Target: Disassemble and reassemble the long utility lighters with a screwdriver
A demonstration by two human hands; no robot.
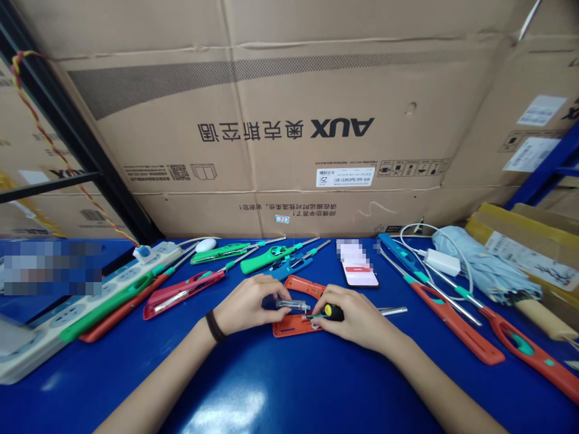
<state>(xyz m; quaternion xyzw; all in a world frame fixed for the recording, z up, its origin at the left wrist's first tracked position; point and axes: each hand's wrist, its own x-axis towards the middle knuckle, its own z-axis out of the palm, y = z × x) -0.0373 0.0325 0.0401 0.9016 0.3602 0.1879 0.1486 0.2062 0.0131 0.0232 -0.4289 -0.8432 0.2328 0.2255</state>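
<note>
My left hand (253,304) is closed, its thumb and fingers pinching a clear fuel tank (292,305). Just below the tank lies an orange lighter shell half (287,326), with a white wire (315,325) at its right end. A second orange shell half (301,282) rests behind it, partly covered by my right hand (350,313). That hand is curled around a small screwdriver (333,311) with a black and yellow handle; a thin shaft points left toward the tank. A metal lighter tube (393,311) sticks out to the right, beyond my right hand.
Green lighters (262,259), a red one (183,292) and a power strip (72,313) lie left. A phone (356,265) sits behind my right hand. Orange lighters (456,322), a charger (442,262) and a folded umbrella (484,265) are right. A large carton (289,78) stands behind.
</note>
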